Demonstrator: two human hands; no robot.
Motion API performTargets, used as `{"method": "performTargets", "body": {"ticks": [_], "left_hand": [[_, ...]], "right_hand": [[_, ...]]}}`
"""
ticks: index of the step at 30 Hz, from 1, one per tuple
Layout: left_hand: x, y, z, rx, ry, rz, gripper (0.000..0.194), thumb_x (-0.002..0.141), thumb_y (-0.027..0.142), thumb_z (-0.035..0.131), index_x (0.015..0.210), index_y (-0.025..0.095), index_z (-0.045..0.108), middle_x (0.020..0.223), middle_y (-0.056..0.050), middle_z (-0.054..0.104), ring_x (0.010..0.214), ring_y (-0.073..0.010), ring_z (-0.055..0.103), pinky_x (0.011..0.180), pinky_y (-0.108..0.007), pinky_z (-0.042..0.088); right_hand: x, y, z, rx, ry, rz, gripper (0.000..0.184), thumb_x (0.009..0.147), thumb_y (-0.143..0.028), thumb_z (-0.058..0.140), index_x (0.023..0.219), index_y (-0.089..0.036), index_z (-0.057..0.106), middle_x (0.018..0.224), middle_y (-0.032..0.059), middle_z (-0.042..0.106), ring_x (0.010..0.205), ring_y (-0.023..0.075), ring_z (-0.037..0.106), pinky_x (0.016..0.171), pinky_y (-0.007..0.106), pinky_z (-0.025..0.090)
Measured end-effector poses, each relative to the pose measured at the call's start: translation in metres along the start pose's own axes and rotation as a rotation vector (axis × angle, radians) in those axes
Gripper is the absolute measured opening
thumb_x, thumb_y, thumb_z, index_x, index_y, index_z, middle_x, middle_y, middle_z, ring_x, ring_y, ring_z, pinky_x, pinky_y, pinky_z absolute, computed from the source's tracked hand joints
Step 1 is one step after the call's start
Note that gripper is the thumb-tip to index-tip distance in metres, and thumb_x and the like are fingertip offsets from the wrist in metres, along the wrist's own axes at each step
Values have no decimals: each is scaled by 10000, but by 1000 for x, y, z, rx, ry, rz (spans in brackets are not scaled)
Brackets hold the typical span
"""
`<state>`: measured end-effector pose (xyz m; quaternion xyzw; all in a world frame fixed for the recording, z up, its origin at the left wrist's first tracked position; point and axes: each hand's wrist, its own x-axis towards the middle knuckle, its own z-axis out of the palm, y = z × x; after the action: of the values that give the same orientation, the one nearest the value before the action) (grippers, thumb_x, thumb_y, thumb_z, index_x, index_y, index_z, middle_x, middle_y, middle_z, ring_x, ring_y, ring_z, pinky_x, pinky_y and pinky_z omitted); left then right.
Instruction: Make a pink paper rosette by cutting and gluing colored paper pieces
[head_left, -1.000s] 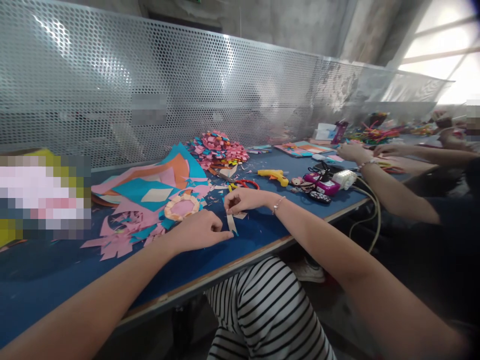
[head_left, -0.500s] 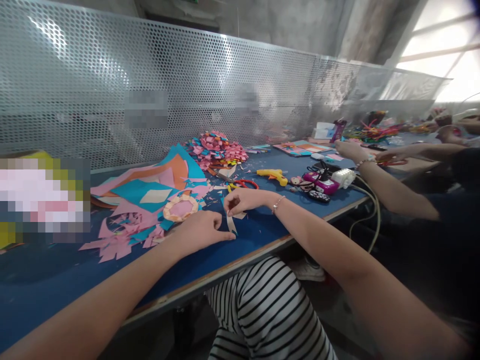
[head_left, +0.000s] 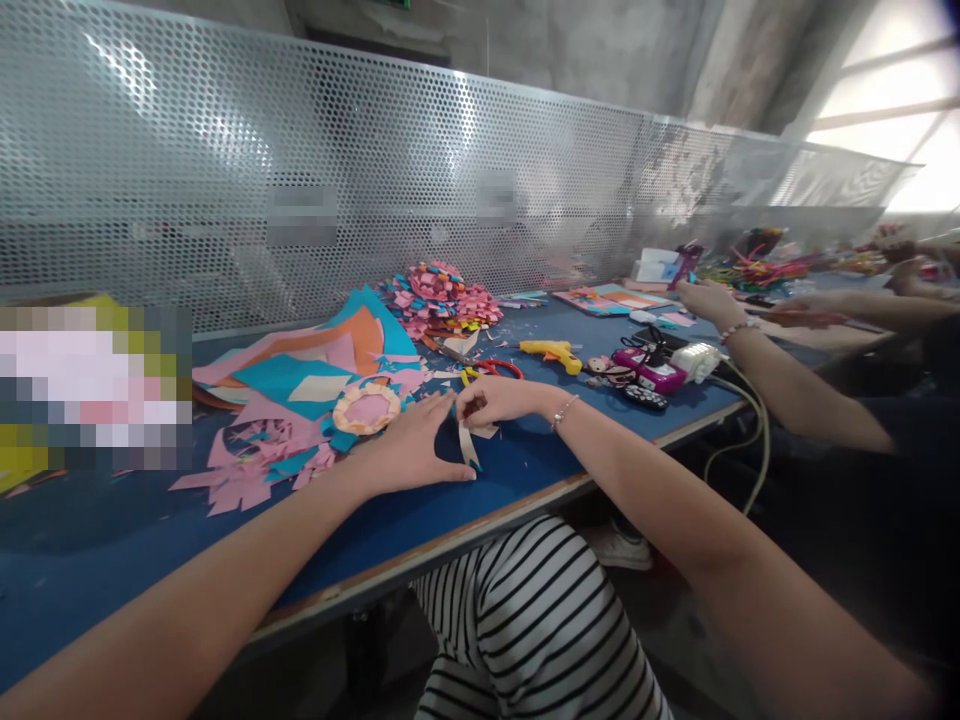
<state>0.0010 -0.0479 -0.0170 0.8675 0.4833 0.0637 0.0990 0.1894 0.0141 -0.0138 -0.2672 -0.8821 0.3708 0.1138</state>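
My right hand pinches the upper end of a cream paper strip, which hangs down toward the blue tabletop. Just left of it, my left hand has its fingers stretched out and its thumb apart, the thumb tip close to the strip's lower end; whether they touch I cannot tell. Beside the left hand sits a round paper piece, pink in the middle with a cream folded rim. Red-handled scissors lie behind my right hand, partly hidden by it.
Pink and blue paper scraps and coloured sheets spread at left. A paper-flower pile stands against the perforated metal screen. Yellow glue gun and purple power strip lie at right, near a co-worker's arms.
My left hand's fingers have straightened and spread away from the thumb. My right hand still pinches the strip in nearly the same place. The view has shifted slightly.
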Motion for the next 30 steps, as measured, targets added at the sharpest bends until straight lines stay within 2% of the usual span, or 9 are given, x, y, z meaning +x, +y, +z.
{"method": "performTargets", "body": {"ticks": [4,7,14,30], "left_hand": [[1,2,-3,10,-36,84,858,628,683,526,1350,257,342,1424,-72,351,1295,-319,311,1058,-457,245],[1,4,-5,12,-52,96,788,651,670,516,1321,274,393,1413,-53,373,1280,-311,339,1052,-444,264],[1,2,-4,11,-59,45,915,625,705,507,1374,223,300,1420,-91,357,1280,-299,344,1029,-423,303],[1,4,-5,11,-60,49,904,626,686,520,1370,218,310,1425,-91,350,1287,-307,334,1033,-417,296]], "right_hand": [[-1,1,0,-56,19,-12,107,713,-185,518,771,-142,598,566,-38,546,510,62,481,530,185,375],[0,1,0,-80,35,-27,126,712,-188,531,798,-145,611,591,-35,555,530,65,474,535,185,368],[0,-4,1,-59,55,-16,106,699,-154,551,803,-145,567,655,-29,559,555,63,461,534,185,368],[-1,-8,3,-156,75,16,124,664,-96,524,770,-158,543,682,-24,556,595,76,485,573,198,385]]}}
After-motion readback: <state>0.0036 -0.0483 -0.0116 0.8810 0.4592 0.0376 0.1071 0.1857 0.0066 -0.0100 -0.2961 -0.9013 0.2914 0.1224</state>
